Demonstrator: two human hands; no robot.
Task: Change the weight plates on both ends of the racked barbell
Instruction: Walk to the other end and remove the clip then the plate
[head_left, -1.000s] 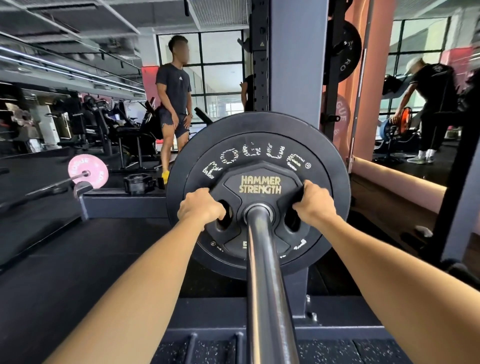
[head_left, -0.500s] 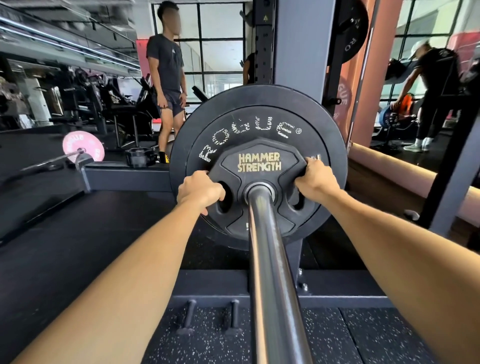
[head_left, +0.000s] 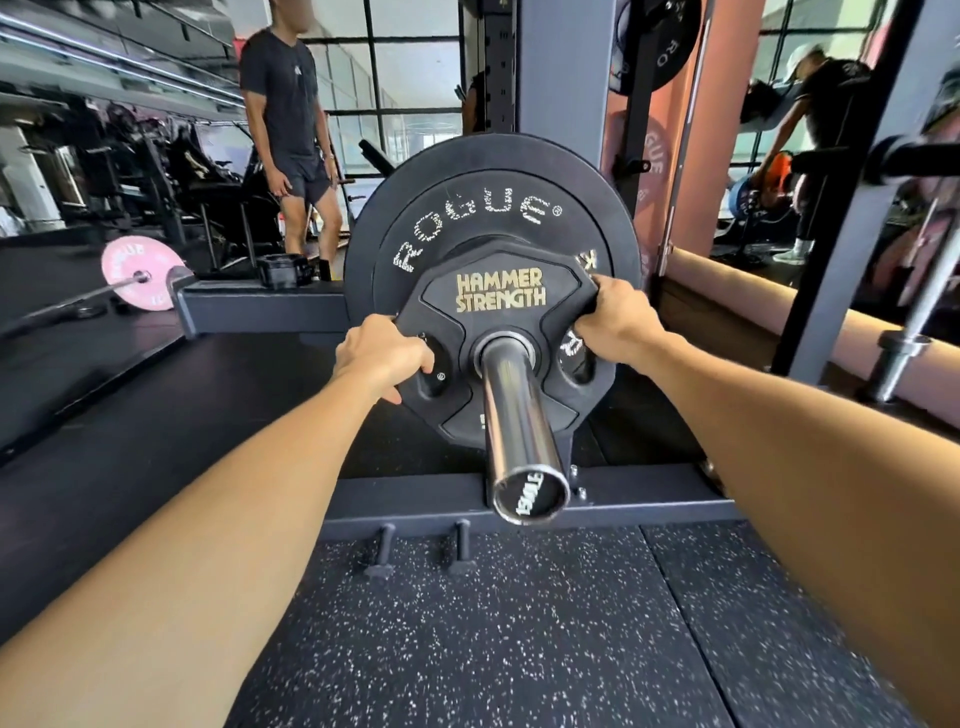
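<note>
A chrome barbell sleeve (head_left: 519, 426) points toward me, its end cap in view. On it sit a small black plate marked HAMMER STRENGTH (head_left: 498, 312) and, behind it, a large black ROGUE bumper plate (head_left: 467, 208). My left hand (head_left: 382, 356) grips the small plate's left edge through a grip hole. My right hand (head_left: 613, 317) grips its upper right edge. Both arms are stretched out straight.
The grey rack upright (head_left: 561, 67) stands behind the plates, its base beam (head_left: 415, 501) with two pegs across the speckled rubber floor. A person (head_left: 288, 130) stands at the back left near a pink-plated barbell (head_left: 140, 273). Another bar (head_left: 914, 322) leans at the right.
The view has pulled back, so the sleeve's end cap shows now. My hands have shifted outward from the grip holes to the small plate's edges. The standing person stepped a little closer.
</note>
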